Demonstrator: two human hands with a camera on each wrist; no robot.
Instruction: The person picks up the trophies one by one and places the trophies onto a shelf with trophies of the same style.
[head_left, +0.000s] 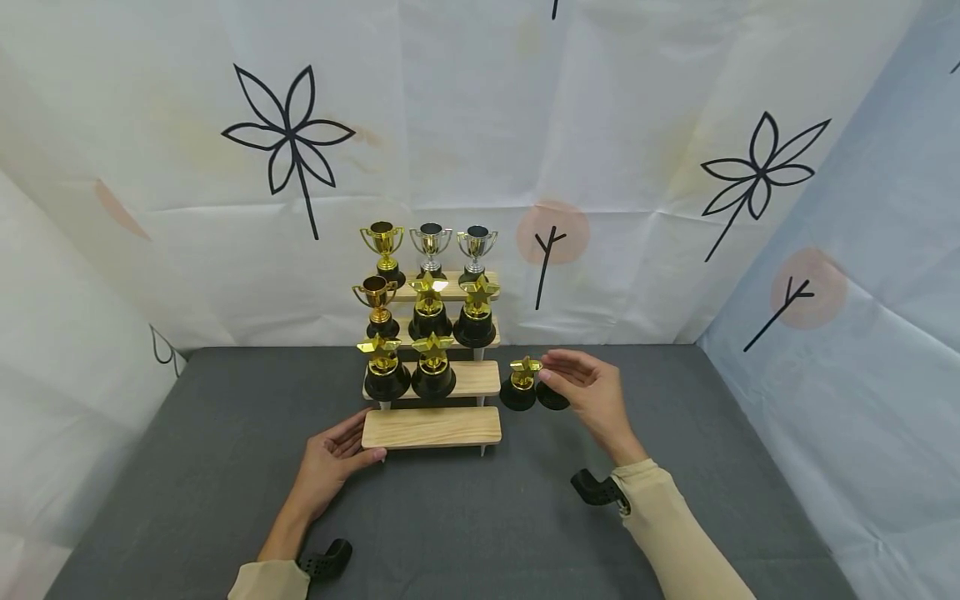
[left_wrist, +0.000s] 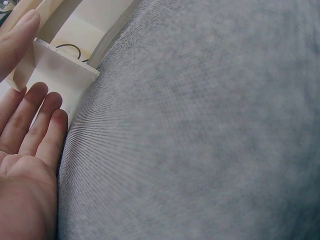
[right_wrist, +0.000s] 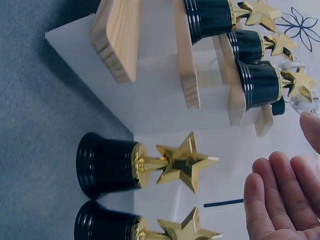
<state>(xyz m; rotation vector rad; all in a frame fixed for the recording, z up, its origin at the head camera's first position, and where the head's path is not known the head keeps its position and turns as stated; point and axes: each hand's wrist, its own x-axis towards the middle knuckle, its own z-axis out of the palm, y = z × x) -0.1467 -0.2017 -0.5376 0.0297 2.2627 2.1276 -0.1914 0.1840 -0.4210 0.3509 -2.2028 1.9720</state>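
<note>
My left hand (head_left: 327,468) is at the left end of a stepped wooden display stand (head_left: 431,428), its thumb by the lowest step's front corner and its fingers toward the back. In the left wrist view those fingers (left_wrist: 32,120) lie nearly straight beside the stand's white side panel. To the right of the stand, two gold star trophies with black bases stand on the table: a left one (head_left: 519,393) and a right one (head_left: 553,398), partly hidden by my right hand (head_left: 596,400). Seen from the right wrist, that hand's fingers (right_wrist: 280,190) are loosely extended, apart from both trophies.
On the top step stand a gold cup (head_left: 382,242) and two silver cups (head_left: 431,242). Below are a bronze-coloured cup (head_left: 375,293) and two star trophies (head_left: 476,321); the third step bears two more (head_left: 433,375). A patterned white cloth (head_left: 630,275) hangs behind the grey table (head_left: 480,533).
</note>
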